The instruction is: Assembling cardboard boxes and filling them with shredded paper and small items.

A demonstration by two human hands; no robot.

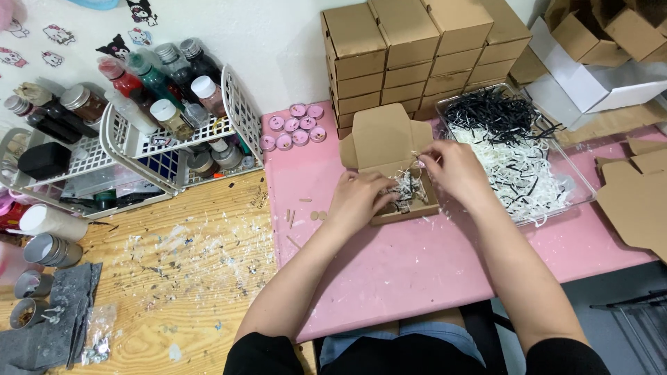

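A small open cardboard box (383,142) sits on the pink mat (417,264), its lid flap standing up at the back. Black and white shredded paper (406,189) lies inside it. My left hand (358,200) rests on the box's left front edge, fingers curled into the shreds. My right hand (455,170) hovers over the box's right side, pinching a few strands of shredded paper between thumb and fingers.
A clear tray (580,182) of black and white shreds stands to the right. Stacked closed cardboard boxes (417,48) line the back. Several pink tealight candles (295,128) lie at the mat's far left. White baskets (240,104) of bottles sit on the wooden table (187,278). Flat cardboard blanks (636,201) lie far right.
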